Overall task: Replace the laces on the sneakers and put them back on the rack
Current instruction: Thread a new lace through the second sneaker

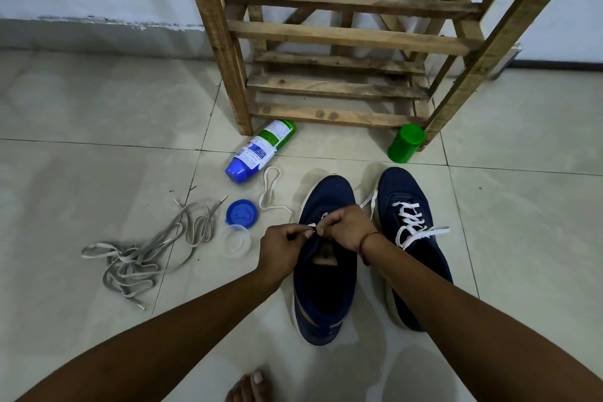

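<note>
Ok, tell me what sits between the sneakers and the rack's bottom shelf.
A green jar stands by the right front leg of the rack, just ahead of the laced sneaker. A can lies on its side near the left front leg. Neither blocks the floor straight ahead of the other sneaker.

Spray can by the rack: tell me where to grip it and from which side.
Grip the can round its middle from above, fingers spanning its width. It lies on its side with both long sides free; its green end sits close to the rack leg, likely blocking an end approach.
</note>
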